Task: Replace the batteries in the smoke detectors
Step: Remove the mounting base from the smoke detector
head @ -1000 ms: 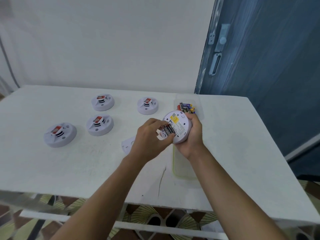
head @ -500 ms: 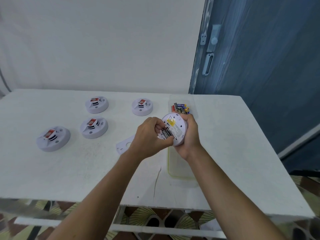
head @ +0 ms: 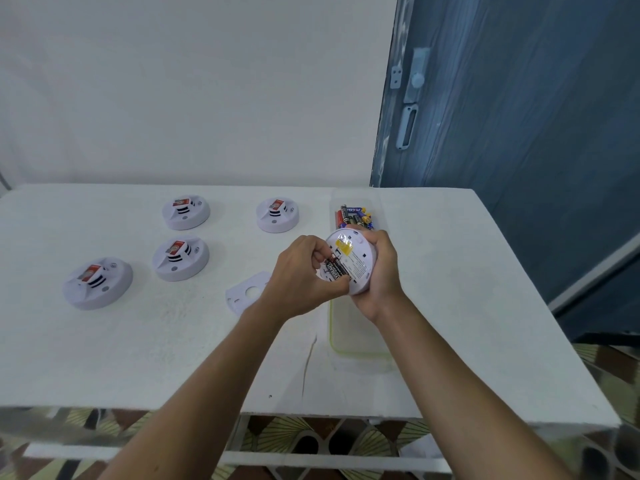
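Item: round white plastic smoke detector (head: pixel 360 268), back up above the white bench (head: pixel 450 271), gripped in my right hand (head: pixel 377 275); my left hand (head: pixel 304 278) pinches its black cylindrical battery (head: pixel 335 270), best eased end-first, shell held steady.

Upturned white smoke detector (head: pixel 362 268), black batteries (head: pixel 335 270) inside.

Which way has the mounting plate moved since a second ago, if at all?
No. The mounting plate keeps its place on the table beside the nearest smoke detector.

L hand (head: pixel 302 276), R hand (head: pixel 381 269) (both curled)
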Motion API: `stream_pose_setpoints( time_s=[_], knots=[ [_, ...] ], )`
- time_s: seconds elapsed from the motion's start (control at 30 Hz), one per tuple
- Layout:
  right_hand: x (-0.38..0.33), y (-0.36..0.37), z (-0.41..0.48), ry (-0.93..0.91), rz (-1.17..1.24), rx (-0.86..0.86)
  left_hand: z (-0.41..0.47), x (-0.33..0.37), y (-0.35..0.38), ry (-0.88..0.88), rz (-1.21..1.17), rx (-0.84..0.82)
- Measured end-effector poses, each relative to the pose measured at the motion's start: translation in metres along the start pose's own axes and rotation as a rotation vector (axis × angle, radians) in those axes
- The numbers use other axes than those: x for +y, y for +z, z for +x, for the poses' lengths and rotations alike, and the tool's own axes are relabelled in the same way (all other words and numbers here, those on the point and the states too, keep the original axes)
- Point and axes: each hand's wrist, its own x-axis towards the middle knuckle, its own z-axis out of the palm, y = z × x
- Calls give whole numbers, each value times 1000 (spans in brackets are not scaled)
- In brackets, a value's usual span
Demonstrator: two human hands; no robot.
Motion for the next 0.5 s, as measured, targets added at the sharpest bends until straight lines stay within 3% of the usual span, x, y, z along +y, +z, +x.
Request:
stream_pose_setpoints(
  time_s=[0.5],
  knots=[
    [-8, -7, 0, -21, 17, 60, 1, 15, 10, -48, -164, 20]
  ],
)
